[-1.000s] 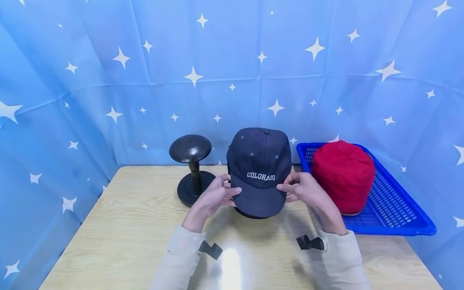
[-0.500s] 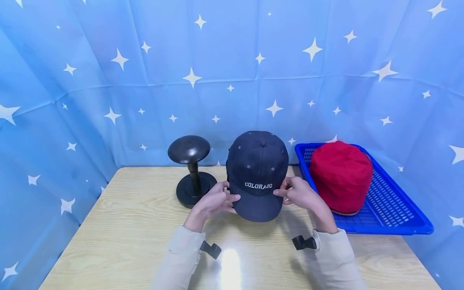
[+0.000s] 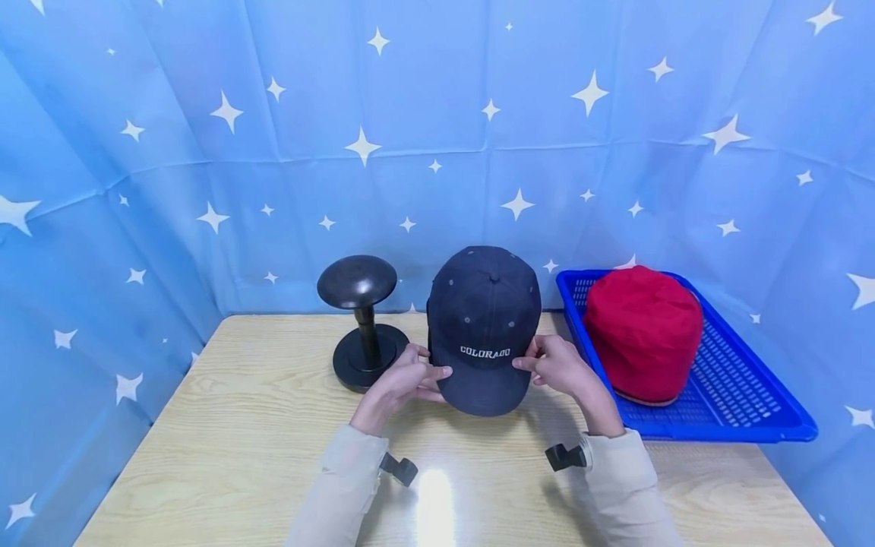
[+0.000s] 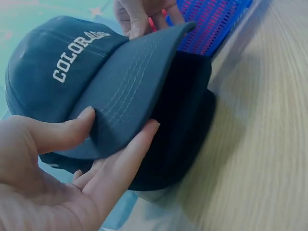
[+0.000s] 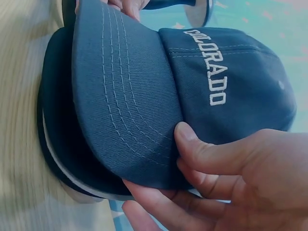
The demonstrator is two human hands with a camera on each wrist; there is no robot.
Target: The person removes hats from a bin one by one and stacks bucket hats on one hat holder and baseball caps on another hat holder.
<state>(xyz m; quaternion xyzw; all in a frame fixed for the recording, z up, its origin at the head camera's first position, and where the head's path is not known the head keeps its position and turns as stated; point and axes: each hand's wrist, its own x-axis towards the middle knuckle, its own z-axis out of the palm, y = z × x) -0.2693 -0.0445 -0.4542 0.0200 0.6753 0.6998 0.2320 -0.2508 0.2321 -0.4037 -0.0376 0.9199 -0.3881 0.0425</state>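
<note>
Both hands hold a dark navy baseball cap (image 3: 484,311) with white COLORADO lettering, its brim toward me. My left hand (image 3: 409,377) pinches the brim's left side, thumb on top and fingers beneath, as the left wrist view shows. On the other side, my right hand (image 3: 557,366) pinches the corner where brim meets crown, thumb above. Dark layered brim shapes (image 5: 57,110) show right under the cap in both wrist views; the rest of them is hidden by it. Left of the cap stands a black hat stand (image 3: 357,282) with a domed top and round base.
A blue plastic basket (image 3: 786,425) sits at the right of the wooden table (image 3: 225,456), with a red brimless hat (image 3: 644,334) inside. Behind the table hangs a blue curtain (image 3: 437,91) with white stars.
The cap has shifted slightly left and tipped, so more of its crown top shows. Both hands moved with it, still holding the brim. Dark edges below the brim are now covered in the head view.
</note>
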